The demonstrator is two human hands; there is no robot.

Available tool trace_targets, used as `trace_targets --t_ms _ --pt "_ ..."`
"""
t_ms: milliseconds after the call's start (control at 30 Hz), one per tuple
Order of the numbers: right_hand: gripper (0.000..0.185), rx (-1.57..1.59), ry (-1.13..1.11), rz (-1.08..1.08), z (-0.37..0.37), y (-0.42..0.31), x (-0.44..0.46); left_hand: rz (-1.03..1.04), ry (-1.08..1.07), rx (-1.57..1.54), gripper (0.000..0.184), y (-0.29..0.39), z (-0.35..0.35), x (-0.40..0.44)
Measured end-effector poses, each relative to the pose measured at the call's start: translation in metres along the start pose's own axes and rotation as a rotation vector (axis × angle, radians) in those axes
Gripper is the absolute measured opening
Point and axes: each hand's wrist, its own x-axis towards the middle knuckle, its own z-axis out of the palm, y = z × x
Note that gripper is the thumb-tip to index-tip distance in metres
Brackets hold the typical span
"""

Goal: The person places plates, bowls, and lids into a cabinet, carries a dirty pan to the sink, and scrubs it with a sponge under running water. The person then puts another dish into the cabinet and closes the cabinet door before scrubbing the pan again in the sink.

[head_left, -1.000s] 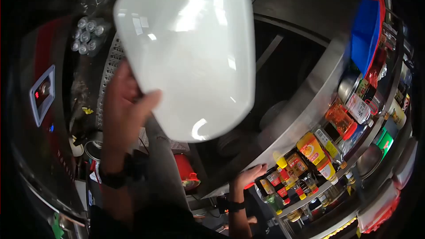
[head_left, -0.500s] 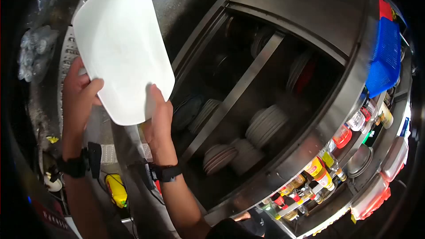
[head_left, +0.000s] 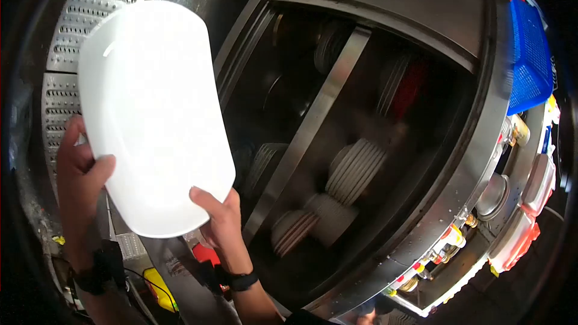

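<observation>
A large white oblong platter is held up between my two hands. My left hand grips its left edge, thumb on the upper face and fingers behind. My right hand pinches the lower right corner, the thumb lying on top and the other fingers partly hidden underneath. To the right is a dark metal cabinet with an open front. Inside it stand a stack of white plates, a stack of bowls and other dishes in shadow.
A metal post divides the cabinet opening. A perforated metal floor strip runs along the left. On the right are a blue plastic basket, plastic containers with red lids and several bottles. Something yellow lies low on the left.
The platter and both hands sit lower in view, and the platter looks larger. My view has shifted, showing more of the perforated strip. Both hands keep their hold.
</observation>
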Motion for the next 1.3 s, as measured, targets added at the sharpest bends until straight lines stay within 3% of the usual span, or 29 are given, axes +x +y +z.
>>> trace_targets --t_ms 133,200,233,267,333,433,500,533,567,600,633,700,733,767,800,867,933,1000,1067,1100,1233,1300 --pt "0.034 0.142 0.195 -0.039 -0.016 -0.020 -0.038 -0.121 -0.443 -0.119 0.039 0.037 0.018 0.004" --pt "0.030 0.097 0.303 -0.099 -0.025 -0.036 -0.057 -0.159 -0.560 -0.130 0.033 0.056 0.030 0.012" --pt "0.026 0.109 0.386 -0.131 -0.032 -0.041 -0.066 -0.152 -0.600 -0.081 0.028 0.070 0.034 0.017" --pt "0.039 0.135 0.391 -0.079 -0.043 -0.051 -0.079 -0.164 -0.572 -0.059 0.026 0.085 0.043 0.021" --pt "0.029 0.228 0.494 -0.102 -0.049 -0.067 -0.096 -0.147 -0.524 0.134 0.024 0.103 0.059 0.039" --pt "0.042 0.446 0.483 -0.157 -0.051 -0.079 -0.107 0.021 -0.465 0.336 0.024 0.145 0.095 0.064" --pt "0.044 0.540 0.372 -0.189 -0.060 -0.080 -0.102 0.422 -0.484 0.659 0.026 0.192 0.123 0.084" --pt "0.042 0.578 0.377 -0.227 -0.060 -0.084 -0.104 0.508 -0.462 0.773 0.030 0.208 0.142 0.096" --pt "0.042 0.561 0.440 -0.252 -0.064 -0.083 -0.103 0.823 -0.413 0.796 0.035 0.220 0.163 0.107" --pt "0.042 0.554 0.515 -0.277 -0.069 -0.079 -0.103 0.913 -0.405 0.808 0.048 0.229 0.188 0.117" --pt "0.042 0.528 0.419 -0.407 -0.073 -0.077 -0.104 0.947 -0.399 0.849 0.060 0.242 0.215 0.120" --pt "0.037 0.588 0.307 -0.689 -0.117 -0.036 -0.087 1.135 -0.433 0.829 0.081 0.250 0.270 0.136" --pt "0.041 0.580 0.536 -0.639 -0.099 -0.057 -0.077 1.268 -0.368 0.860 0.095 0.244 0.297 0.150" --pt "0.035 0.628 0.531 -0.658 -0.104 -0.072 -0.062 1.275 -0.384 0.837 0.104 0.247 0.319 0.153" --pt "0.029 0.665 0.536 -0.674 -0.111 -0.088 -0.049 1.274 -0.398 0.825 0.104 0.250 0.333 0.162" --pt "0.026 0.807 0.779 -0.829 -0.091 -0.127 -0.016 1.519 -0.354 0.669 0.109 0.245 0.360 0.175" --pt "0.029 0.845 0.715 -0.937 -0.064 -0.172 0.019 1.529 -0.428 0.573 0.115 0.244 0.381 0.191" --pt "0.047 -0.653 1.211 -0.931 -0.074 -0.184 0.045 1.481 -0.391 0.678 0.122 0.236 0.372 0.183" --pt "0.031 -0.041 0.996 -1.177 -0.073 -0.235 0.088 1.554 -0.409 0.667 0.127 0.231 0.374 0.186" --pt "0.031 -0.017 1.010 -1.198 -0.073 -0.254 0.098 1.534 -0.408 0.703 0.127 0.231 0.374 0.184" --pt "0.032 -0.778 1.287 -1.206 -0.075 -0.318 0.118 1.538 -0.389 0.793 0.123 0.233 0.378 0.177" --pt "0.035 -1.139 1.481 -1.178 -0.117 -0.348 0.150 1.559 -0.330 0.826 0.120 0.232 0.379 0.178"
